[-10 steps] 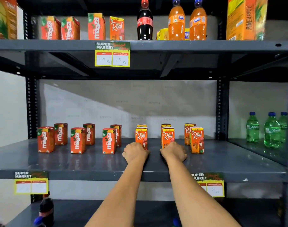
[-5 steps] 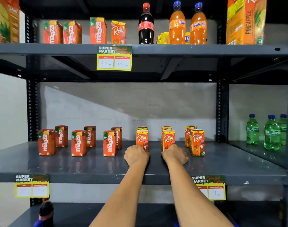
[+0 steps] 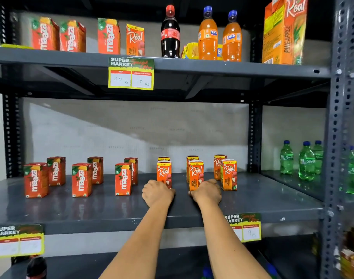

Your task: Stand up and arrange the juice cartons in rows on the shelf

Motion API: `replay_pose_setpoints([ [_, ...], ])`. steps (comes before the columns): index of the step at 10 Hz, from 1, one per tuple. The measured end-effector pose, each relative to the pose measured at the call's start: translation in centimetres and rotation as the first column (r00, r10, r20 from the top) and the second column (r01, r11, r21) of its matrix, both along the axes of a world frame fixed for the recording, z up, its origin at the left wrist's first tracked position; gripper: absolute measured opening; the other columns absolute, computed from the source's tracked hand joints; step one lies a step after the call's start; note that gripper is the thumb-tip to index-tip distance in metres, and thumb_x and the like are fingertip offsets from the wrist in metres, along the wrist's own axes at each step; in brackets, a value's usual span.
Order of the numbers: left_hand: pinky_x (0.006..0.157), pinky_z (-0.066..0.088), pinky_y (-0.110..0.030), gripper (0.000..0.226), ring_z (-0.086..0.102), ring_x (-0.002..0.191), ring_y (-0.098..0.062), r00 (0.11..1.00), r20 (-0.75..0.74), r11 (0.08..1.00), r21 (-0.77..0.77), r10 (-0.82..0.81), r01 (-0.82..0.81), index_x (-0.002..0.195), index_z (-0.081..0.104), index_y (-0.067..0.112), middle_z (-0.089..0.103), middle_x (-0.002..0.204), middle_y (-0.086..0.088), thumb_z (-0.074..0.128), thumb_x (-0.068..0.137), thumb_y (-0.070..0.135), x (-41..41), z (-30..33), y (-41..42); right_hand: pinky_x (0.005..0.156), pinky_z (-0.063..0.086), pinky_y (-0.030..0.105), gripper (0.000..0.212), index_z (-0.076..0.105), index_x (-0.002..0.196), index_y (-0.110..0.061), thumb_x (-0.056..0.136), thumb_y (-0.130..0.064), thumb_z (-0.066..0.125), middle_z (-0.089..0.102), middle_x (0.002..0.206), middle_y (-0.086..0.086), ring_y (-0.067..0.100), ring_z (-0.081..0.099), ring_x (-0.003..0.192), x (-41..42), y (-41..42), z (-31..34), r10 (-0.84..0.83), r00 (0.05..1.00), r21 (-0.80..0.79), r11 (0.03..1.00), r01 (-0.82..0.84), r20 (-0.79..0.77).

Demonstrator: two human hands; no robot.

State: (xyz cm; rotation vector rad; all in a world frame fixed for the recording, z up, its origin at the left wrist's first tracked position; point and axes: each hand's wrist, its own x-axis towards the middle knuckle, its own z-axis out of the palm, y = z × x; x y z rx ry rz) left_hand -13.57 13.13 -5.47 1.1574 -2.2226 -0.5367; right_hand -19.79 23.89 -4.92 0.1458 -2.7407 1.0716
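Nearest, two forearms reach over the front lip of the grey shelf (image 3: 262, 200). The left hand (image 3: 157, 193) is curled knuckles-up at the foot of the front left Real carton (image 3: 164, 174), its fingers hidden, so I cannot tell whether it grips or only touches. The right hand (image 3: 207, 192) is likewise curled against the base of the middle Real carton (image 3: 196, 174). A third Real carton (image 3: 229, 174) stands just right of the right hand; each has a mate behind. Left of the left hand, Maaza cartons (image 3: 80, 179) stand in paired rows. All look upright, so this seems final squaring; next likely calls for small nudges. Beyond, a pale wall and, above, an upper shelf (image 3: 192, 66) with bottles.
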Motion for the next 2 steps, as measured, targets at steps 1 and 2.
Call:
replay_pose_setpoints([
  [1,0.097,0.040,-0.034,0.079,0.049,0.120,-0.027,0.997,-0.005,0.993,0.084,-0.082,0.082,0.123,0.037,0.005,0.052,0.128,-0.013,0.074,0.069,0.048,1.0,-0.2,-0.2,0.102,0.043,0.038,0.088,0.033,0.136,0.001,0.073,-0.038,0.080,0.049,0.138,0.016,0.030,0.048,0.128,0.8,0.6,-0.1,0.024,1.000,-0.012,1.000,-0.024,0.012],
  [2,0.096,0.041,-0.035,0.079,0.050,0.121,-0.027,0.976,0.020,0.968,0.136,-0.216,0.212,0.124,0.038,0.006,0.052,0.129,-0.011,0.076,0.069,0.048,2.8,0.3,-0.7,0.101,0.043,0.040,0.085,0.039,0.138,-0.003,0.073,-0.042,0.078,0.051,0.138,0.013,0.031,0.049,0.127,1.8,1.0,0.5,0.054,0.997,0.046,0.997,-0.056,0.048],
])
